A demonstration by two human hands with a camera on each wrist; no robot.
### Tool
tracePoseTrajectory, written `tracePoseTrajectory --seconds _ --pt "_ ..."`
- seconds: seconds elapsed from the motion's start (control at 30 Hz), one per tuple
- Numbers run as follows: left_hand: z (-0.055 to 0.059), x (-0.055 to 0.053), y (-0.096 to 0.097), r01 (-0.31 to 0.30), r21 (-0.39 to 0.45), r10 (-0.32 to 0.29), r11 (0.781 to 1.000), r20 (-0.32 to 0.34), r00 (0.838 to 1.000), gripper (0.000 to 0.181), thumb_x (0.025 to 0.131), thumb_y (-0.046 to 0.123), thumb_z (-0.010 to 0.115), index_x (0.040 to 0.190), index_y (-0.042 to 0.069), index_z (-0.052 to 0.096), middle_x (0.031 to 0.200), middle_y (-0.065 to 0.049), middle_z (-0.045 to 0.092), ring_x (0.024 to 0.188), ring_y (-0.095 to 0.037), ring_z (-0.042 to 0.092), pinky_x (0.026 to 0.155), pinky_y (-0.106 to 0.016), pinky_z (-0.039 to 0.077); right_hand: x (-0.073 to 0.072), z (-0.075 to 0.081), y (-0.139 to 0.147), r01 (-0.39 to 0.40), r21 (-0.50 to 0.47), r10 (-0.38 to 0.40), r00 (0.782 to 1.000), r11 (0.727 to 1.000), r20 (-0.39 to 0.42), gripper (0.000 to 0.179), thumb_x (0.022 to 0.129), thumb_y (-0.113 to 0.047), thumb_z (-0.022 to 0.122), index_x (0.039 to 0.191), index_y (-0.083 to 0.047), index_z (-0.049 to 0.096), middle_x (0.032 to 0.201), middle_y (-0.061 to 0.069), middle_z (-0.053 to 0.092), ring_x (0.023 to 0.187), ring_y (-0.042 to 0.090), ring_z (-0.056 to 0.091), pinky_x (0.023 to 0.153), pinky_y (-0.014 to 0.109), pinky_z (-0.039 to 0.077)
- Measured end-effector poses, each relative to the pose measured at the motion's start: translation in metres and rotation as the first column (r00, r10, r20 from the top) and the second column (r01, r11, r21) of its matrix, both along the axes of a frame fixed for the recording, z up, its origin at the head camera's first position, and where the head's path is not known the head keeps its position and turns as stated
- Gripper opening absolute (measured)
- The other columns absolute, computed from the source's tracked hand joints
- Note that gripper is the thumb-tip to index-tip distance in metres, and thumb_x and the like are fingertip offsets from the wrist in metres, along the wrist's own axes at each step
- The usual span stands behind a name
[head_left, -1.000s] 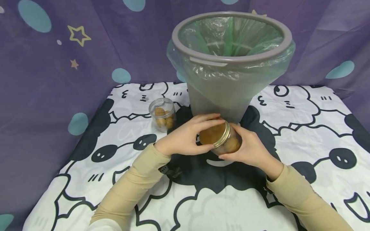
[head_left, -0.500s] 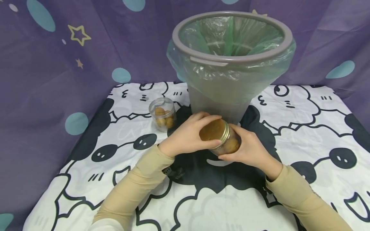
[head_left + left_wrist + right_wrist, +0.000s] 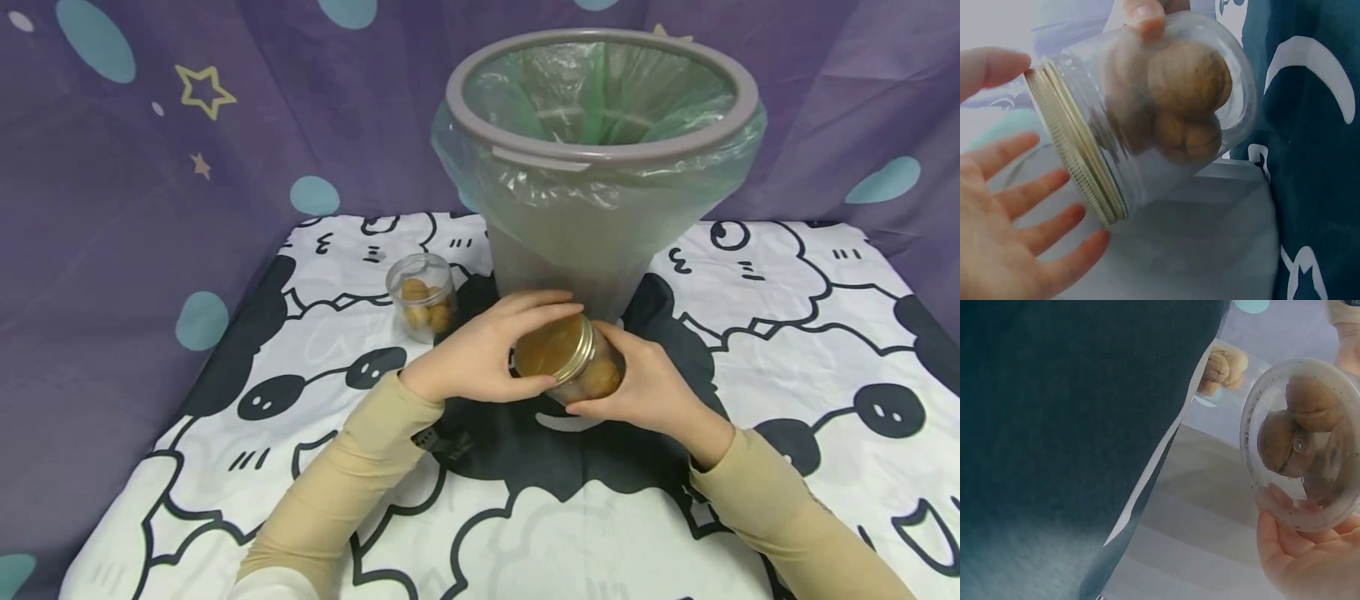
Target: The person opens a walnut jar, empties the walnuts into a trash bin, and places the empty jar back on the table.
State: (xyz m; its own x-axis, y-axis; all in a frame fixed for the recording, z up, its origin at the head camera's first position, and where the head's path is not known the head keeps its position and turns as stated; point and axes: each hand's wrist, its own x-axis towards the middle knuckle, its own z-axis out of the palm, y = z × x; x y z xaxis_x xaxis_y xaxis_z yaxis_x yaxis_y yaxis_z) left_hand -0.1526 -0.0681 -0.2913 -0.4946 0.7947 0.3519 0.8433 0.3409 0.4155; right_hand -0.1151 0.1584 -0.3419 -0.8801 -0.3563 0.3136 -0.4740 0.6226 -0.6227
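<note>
Purple backdrop cropped, left hand at lid, right hand partly hiding jar

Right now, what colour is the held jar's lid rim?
Gold; the lid rim shows best in the left wrist view.

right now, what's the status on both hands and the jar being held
Right hand gripping walnut jar, tilted, lid on. Left hand spread at lid. Bin close behind; second jar off left.

Held jar before the bin
</note>
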Motion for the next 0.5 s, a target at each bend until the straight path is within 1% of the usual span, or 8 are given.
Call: tracePoseTrajectory --seconds 0.07,0.13,0.17,0.27,0.37,0.43,0.5 --pt "-0.0001 -0.0010 -0.0010 0.045 0.005 -0.045 0.999 0.014 0.999 0.064 0.080 0.029 0.070 0.136 0.011 0.046 0.141 -0.010 0.042 0.133 -0.020 0.037 0.108 -0.034 0.034 0.0004 -0.0002 0.0000 -0.002 0.001 0.002 1.000 1.000 0.003 0.090 0.053 -0.032 0.090 0.129 -0.007 0.049 0.116 0.007 0.062 0.094 0.019 0.061 0.077 0.038 0.052" --pt "-0.0007 -0.0013 -0.0013 0.053 0.008 -0.053 0.999 0.028 0.998 0.062 0.079 0.028 0.070 0.135 0.012 0.048 0.139 -0.010 0.044 0.130 -0.020 0.039 0.106 -0.033 0.035 0.0007 -0.0006 0.0001 -0.004 0.004 0.004 1.000 1.000 0.003 0.091 0.053 -0.033 0.090 0.130 -0.007 0.048 0.117 0.008 0.062 0.095 0.019 0.061 0.077 0.037 0.052" --pt "-0.0007 -0.0010 -0.0011 0.046 0.010 -0.046 0.999 0.034 0.998 0.062 0.078 0.028 0.071 0.134 0.013 0.049 0.137 -0.009 0.045 0.128 -0.020 0.040 0.105 -0.033 0.036 0.0008 -0.0009 0.0001 -0.005 0.006 0.005 1.000 1.000 0.001 0.091 0.053 -0.033 0.090 0.130 -0.007 0.049 0.116 0.007 0.062 0.095 0.019 0.061 0.077 0.037 0.052" --pt "-0.0021 -0.0002 0.0013 -0.016 0.011 0.016 1.000 0.029 0.999 0.062 0.077 0.031 0.073 0.132 0.016 0.051 0.130 -0.005 0.049 0.120 -0.017 0.045 0.100 -0.031 0.040 0.0012 -0.0014 0.0005 -0.003 0.011 0.003 1.000 1.000 -0.007 0.090 0.052 -0.034 0.090 0.129 -0.007 0.050 0.115 0.007 0.063 0.093 0.018 0.061 0.076 0.036 0.052" --pt "-0.0040 0.0011 0.0046 -0.091 0.004 0.091 0.996 0.021 0.996 0.062 0.076 0.036 0.073 0.132 0.018 0.052 0.124 -0.003 0.051 0.112 -0.016 0.048 0.096 -0.030 0.042 0.0013 -0.0016 0.0008 0.001 0.015 -0.001 1.000 1.000 -0.016 0.090 0.052 -0.035 0.090 0.127 -0.008 0.051 0.113 0.006 0.063 0.092 0.017 0.061 0.076 0.036 0.051" --pt "-0.0052 0.0019 0.0063 -0.131 -0.004 0.131 0.991 0.016 0.991 0.063 0.077 0.039 0.073 0.132 0.018 0.051 0.122 -0.003 0.052 0.111 -0.016 0.049 0.095 -0.030 0.043 0.0011 -0.0015 0.0012 0.006 0.015 -0.005 1.000 1.000 -0.021 0.089 0.051 -0.035 0.090 0.127 -0.008 0.051 0.112 0.005 0.063 0.091 0.016 0.061 0.076 0.036 0.051" --pt "-0.0058 0.0024 0.0072 -0.156 -0.012 0.156 0.988 0.020 0.988 0.066 0.077 0.041 0.072 0.134 0.017 0.049 0.124 -0.003 0.052 0.112 -0.017 0.049 0.096 -0.031 0.043 0.0010 -0.0015 0.0016 0.011 0.014 -0.010 1.000 1.000 -0.025 0.089 0.051 -0.035 0.090 0.126 -0.008 0.051 0.111 0.004 0.064 0.090 0.016 0.060 0.076 0.036 0.050"
